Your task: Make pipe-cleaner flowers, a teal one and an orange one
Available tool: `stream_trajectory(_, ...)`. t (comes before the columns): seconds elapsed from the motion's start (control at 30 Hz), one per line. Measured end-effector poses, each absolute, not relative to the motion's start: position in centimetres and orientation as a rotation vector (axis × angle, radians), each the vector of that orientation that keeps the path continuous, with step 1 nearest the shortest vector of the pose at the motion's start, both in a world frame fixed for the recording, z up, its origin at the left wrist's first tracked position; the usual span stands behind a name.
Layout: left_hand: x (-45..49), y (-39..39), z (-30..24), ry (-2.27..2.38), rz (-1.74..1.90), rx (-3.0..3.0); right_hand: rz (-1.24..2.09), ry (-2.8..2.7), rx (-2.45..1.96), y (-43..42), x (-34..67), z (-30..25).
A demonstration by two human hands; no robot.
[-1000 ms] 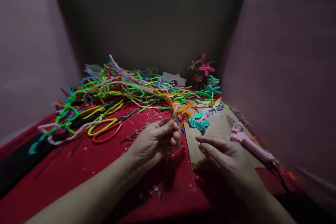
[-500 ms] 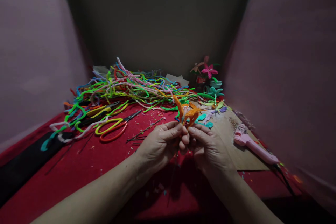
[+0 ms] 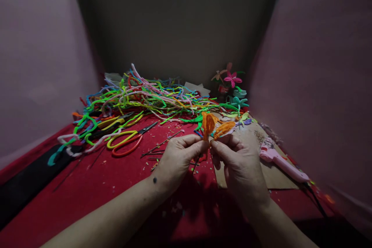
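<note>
Held up at the middle of the view is an orange pipe-cleaner flower (image 3: 209, 123) with fuzzy petals and a pale centre. My left hand (image 3: 181, 157) pinches its base between thumb and fingers from the left. From the right, my right hand (image 3: 240, 162) grips the same base, its thumb close to the left thumb. A thin dark stem slants down below the fingers. Part of the flower's base is hidden by the fingertips.
A heap of coloured pipe cleaners (image 3: 151, 95) spans the back. Scissors (image 3: 126, 143) lie at left on the red cloth (image 3: 95, 190). At right, a pink glue gun (image 3: 283, 162) rests on a cardboard sheet (image 3: 279, 180). Finished flowers (image 3: 232, 79) stand behind.
The orange flower has turned and tipped, its petals now leaning to the right. Both hands have shifted slightly right and stay closed at its base.
</note>
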State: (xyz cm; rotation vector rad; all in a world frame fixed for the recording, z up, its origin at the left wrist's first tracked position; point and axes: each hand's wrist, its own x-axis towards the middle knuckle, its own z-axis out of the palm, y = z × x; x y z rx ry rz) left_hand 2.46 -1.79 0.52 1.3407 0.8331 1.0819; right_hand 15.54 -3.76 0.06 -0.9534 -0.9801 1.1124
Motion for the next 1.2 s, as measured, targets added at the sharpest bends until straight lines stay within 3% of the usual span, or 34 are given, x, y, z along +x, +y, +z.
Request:
stream_trajectory(0.47,2.4,-1.7,0.3,0.872,1.023,1.357,1.126,-0.996,-1.054,-3.4,15.6,0.8)
stream_trajectory(1.2,2.1,-1.2,-0.1,0.749,0.917,1.211,1.404,-0.884,-0.843,-2.5,16.6,-0.1)
